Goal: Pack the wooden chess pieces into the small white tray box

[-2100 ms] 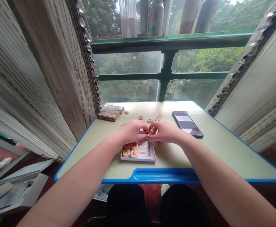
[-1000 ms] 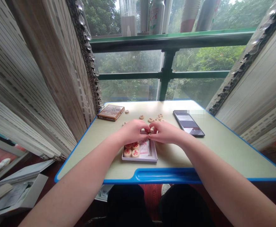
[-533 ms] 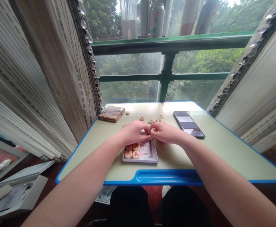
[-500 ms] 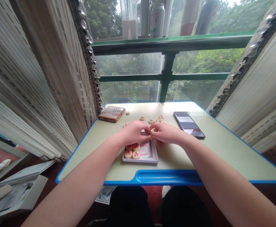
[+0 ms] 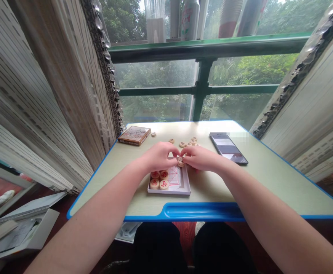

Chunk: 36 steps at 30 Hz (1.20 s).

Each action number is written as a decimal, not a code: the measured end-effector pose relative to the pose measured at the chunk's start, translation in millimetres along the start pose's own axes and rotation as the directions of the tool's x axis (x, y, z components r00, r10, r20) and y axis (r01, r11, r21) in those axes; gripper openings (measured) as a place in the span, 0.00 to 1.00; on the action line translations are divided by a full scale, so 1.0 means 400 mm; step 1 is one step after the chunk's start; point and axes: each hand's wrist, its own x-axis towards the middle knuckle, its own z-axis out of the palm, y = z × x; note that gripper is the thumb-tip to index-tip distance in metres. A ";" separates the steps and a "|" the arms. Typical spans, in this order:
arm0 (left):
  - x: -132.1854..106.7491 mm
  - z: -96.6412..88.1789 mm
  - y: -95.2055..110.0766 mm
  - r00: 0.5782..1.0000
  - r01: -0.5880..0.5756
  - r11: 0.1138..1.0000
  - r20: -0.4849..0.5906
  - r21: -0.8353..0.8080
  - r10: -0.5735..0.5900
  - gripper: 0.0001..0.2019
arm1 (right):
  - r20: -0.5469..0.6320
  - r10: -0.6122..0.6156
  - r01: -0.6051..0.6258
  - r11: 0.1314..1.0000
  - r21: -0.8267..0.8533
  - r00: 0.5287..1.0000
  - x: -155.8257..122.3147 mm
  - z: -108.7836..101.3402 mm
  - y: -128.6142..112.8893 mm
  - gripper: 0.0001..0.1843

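Note:
My left hand [image 5: 159,156] and my right hand [image 5: 200,158] meet over the far edge of a small white tray [image 5: 185,186] on the desk. Both are closed, pinching round wooden chess pieces [image 5: 180,161] stacked between the fingertips. Several pieces with red characters [image 5: 159,179] lie in the tray's left part, on a folded paper board with red lines [image 5: 174,177]. More loose pieces [image 5: 188,142] lie scattered on the desk beyond my hands.
A brown box lid [image 5: 134,135] lies at the desk's far left and a black phone [image 5: 228,148] at the right. The desk [image 5: 269,179] has a blue rim and a front groove. Blinds hang on both sides; cans and cups stand on the window ledge.
My hands stay together over the tray's far edge. The pinched pieces now show more clearly between the fingertips. The view has shifted only slightly.

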 end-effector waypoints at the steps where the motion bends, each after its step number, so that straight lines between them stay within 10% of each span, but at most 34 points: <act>1: 0.000 -0.002 0.001 1.000 0.009 1.000 -0.012 0.008 -0.009 0.08 | -0.001 -0.005 0.005 1.000 0.000 1.000 0.002 0.001 0.002 0.15; 11: 0.003 -0.006 -0.010 0.993 0.090 0.995 -0.083 0.038 -0.086 0.10 | -0.001 0.012 -0.012 0.998 0.057 1.000 0.019 0.005 0.020 0.14; 17: 0.015 -0.003 -0.028 0.957 0.236 0.970 -0.185 0.059 -0.222 0.14 | -0.351 -0.147 0.101 0.984 -0.145 0.925 0.050 0.014 0.040 0.16; 23: 0.024 -0.006 -0.077 0.866 0.447 0.894 -0.262 0.025 -0.426 0.17 | -0.475 -0.258 0.180 0.962 -0.204 0.841 0.097 0.027 0.051 0.16; 36: 0.022 -0.033 -0.169 0.668 0.455 0.812 -0.464 -0.366 -0.583 0.22 | -0.359 -0.198 0.165 0.979 -0.122 0.912 0.128 0.026 0.040 0.21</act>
